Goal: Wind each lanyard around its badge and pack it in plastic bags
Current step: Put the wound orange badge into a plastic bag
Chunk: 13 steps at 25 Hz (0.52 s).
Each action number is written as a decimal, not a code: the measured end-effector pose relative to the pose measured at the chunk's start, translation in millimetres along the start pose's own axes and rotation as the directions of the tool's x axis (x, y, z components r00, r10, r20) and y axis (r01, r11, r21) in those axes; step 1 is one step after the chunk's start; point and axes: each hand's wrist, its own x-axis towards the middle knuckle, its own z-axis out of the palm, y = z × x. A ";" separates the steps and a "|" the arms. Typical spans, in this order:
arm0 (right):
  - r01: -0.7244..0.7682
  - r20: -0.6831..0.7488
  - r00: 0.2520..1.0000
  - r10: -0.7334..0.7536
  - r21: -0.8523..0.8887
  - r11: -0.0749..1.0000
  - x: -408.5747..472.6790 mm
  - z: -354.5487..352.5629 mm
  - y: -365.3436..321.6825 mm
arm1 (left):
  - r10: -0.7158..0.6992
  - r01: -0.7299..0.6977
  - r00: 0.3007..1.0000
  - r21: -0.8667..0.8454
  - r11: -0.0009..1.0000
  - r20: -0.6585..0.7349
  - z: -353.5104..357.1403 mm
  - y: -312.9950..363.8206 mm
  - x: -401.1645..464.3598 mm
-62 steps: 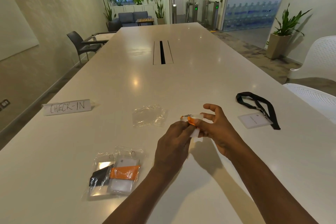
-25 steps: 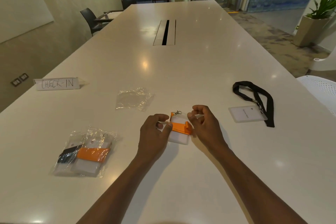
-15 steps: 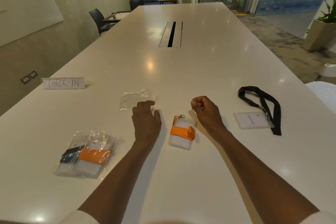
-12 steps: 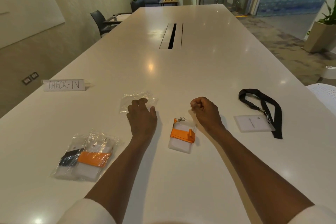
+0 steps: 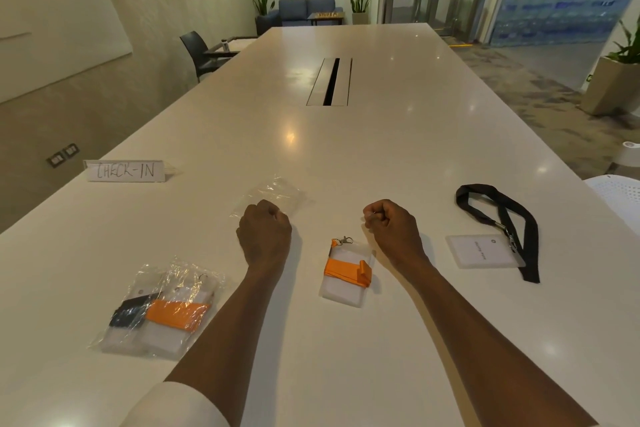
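Two wound badges lie packed in a plastic bag [image 5: 157, 308] at the desk's [image 5: 346, 163] near left. An orange-wound badge [image 5: 346, 272] lies bare between both hands; the black lanyard [image 5: 498, 218] with its badge [image 5: 483, 251] is unwound at right. The left hand [image 5: 265, 232], a second ago on the wound badge, now curls its fingers on the empty bag's [image 5: 273, 198] near edge; the right hand [image 5: 389, 224] is a closed, empty fist.

Glossy smooth white table [image 5: 346, 156], crinkly clear plastic bag [image 5: 273, 196], seemingly cloth orange lanyard [image 5: 346, 272]
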 end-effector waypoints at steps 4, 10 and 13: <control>-0.040 -0.001 0.999 0.040 0.064 0.997 -1.2 -4.0 -4.8 | -0.077 0.055 0.993 -0.230 0.972 -0.086 -10.6 0.9 -6.5; 0.042 -0.053 0.998 -0.032 0.206 0.978 -17.6 3.8 -50.4 | -0.008 -0.053 0.988 -0.383 0.922 -0.156 -44.7 18.6 -13.8; 0.058 0.052 0.996 -0.076 0.295 0.954 -26.6 22.5 -96.2 | 0.084 -0.147 0.983 -0.418 0.896 -0.166 -61.3 34.7 -26.9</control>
